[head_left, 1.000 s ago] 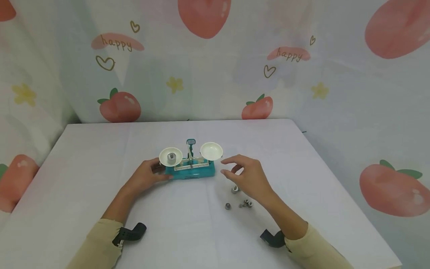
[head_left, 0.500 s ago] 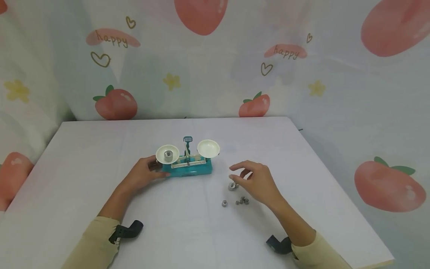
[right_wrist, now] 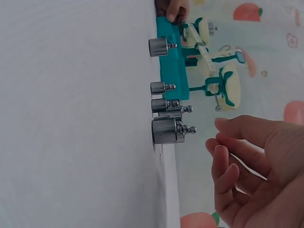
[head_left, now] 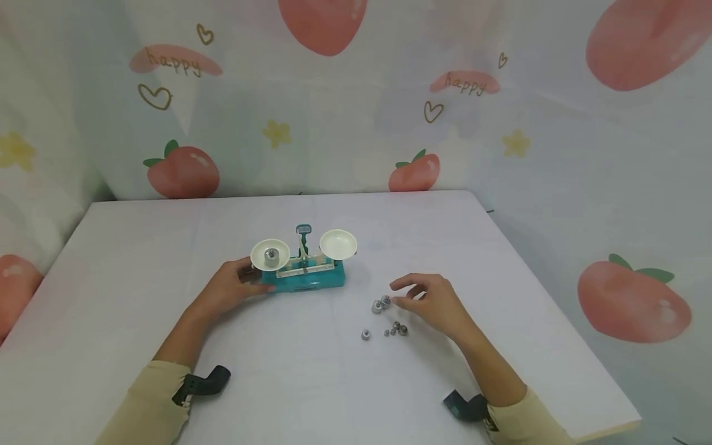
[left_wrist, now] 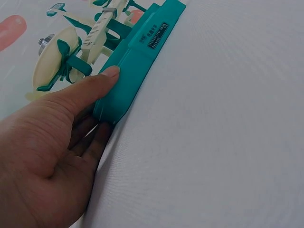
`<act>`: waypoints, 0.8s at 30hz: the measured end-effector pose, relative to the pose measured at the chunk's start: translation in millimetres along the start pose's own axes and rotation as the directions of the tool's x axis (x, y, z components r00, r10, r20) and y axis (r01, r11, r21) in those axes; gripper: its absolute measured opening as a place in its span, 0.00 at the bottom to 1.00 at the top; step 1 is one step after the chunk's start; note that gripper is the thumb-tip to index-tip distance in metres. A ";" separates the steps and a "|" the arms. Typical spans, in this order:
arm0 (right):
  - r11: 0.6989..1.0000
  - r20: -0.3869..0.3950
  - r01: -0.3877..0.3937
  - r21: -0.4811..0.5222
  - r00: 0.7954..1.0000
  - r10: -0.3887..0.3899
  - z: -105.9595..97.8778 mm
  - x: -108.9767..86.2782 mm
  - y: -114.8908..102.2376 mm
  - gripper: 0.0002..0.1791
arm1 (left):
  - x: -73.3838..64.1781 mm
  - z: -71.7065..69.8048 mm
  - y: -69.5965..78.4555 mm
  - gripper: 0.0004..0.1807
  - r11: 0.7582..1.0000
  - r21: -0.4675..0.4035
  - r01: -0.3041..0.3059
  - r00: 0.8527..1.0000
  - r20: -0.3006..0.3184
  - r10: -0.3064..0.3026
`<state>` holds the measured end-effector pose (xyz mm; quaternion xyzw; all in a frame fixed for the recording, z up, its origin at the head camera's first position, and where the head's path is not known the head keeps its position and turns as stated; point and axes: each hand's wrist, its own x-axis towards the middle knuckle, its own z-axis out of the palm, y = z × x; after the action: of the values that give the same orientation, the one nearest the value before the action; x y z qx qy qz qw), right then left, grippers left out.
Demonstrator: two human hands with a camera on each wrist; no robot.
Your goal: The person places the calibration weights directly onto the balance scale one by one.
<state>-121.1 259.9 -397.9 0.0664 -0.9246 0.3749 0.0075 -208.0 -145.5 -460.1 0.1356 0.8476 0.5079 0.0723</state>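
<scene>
A teal balance scale (head_left: 306,282) with two cream pans stands on the white table. One metal weight (head_left: 271,256) sits in its left pan, while the right pan (head_left: 338,245) has nothing in it. At the scale's left end my left hand (head_left: 227,288) grips the base; the thumb (left_wrist: 105,78) lies on top and fingers curl beneath. My right hand (head_left: 434,303) hovers over the table with bent fingers and holds nothing. Just left of its fingertips stand two larger weights (head_left: 377,306). In the right wrist view the fingers are apart from the knobbed metal weights (right_wrist: 165,130).
Several smaller weights (head_left: 397,329) stand nearer the front, with a single weight (head_left: 365,334) to their left. Black wrist cameras (head_left: 203,383) sit at both cuffs. A fruit-patterned cloth (head_left: 345,123) hangs behind the white table (head_left: 278,371).
My right hand has drawn away from the scale's right pan, down and to the right, to beside the two larger weights. The left hand keeps its grip on the base.
</scene>
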 end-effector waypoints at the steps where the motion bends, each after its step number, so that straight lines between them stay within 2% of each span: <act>1: 1.000 0.014 -0.010 0.011 1.000 0.010 0.7 0.9 2.5 0.12 | -0.2 -0.1 -0.2 0.43 1.000 0.002 0.003 1.000 0.001 -0.003; 7: 0.993 0.089 -0.077 0.085 0.994 0.070 5.6 5.0 17.5 0.12 | -1.9 -0.7 -0.2 0.43 1.000 0.011 0.000 1.000 0.003 0.000; 13: 0.980 0.115 -0.150 0.129 0.984 0.135 9.0 7.5 24.8 0.12 | -2.7 -0.4 -0.4 0.42 1.000 0.010 0.002 1.000 0.010 -0.002; 20: 0.978 0.174 -0.154 0.143 0.976 0.128 12.5 11.5 25.3 0.15 | -2.3 -0.5 -0.1 0.43 1.000 0.015 0.009 1.000 0.001 -0.009; 24: 0.979 0.177 -0.151 0.136 0.976 0.126 14.4 13.3 24.9 0.15 | -0.8 -0.9 -0.2 0.43 1.000 0.014 0.003 1.000 0.001 -0.003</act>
<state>-136.9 266.0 -424.6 0.0334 -0.8939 0.4353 -0.1013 -207.4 -146.6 -459.8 0.1350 0.8514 0.5017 0.0723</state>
